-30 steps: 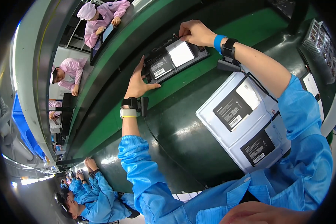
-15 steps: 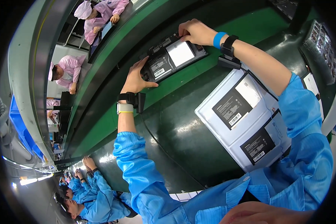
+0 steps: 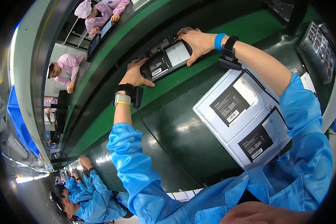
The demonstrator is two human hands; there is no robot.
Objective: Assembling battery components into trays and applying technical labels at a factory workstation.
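A flat black electronic device (image 3: 165, 46) with its inside showing lies on the green strip (image 3: 168, 83) of the bench. In it sits a battery pack (image 3: 177, 54), part black with a barcode label and part silvery white. My left hand (image 3: 133, 74) grips the device's left end, with fingers at the far side and thumb at the near edge. My right hand (image 3: 198, 43) spans the right end, its fingers on the far edge and the thumb at the near edge. Both wrists wear black strapped units; a blue band is on the right wrist.
A pale tray (image 3: 227, 136) near my right forearm holds two similar battery packs (image 3: 231, 105). Stacked clear trays of small parts (image 3: 317, 52) stand at far right. A black cable (image 3: 157, 139) runs from my left wrist across the bench. Co-workers sit opposite and to my left.
My right hand has shifted from pinching the far edge to spreading over the device's right end, thumb now at the near edge. My left hand has moved slightly left.
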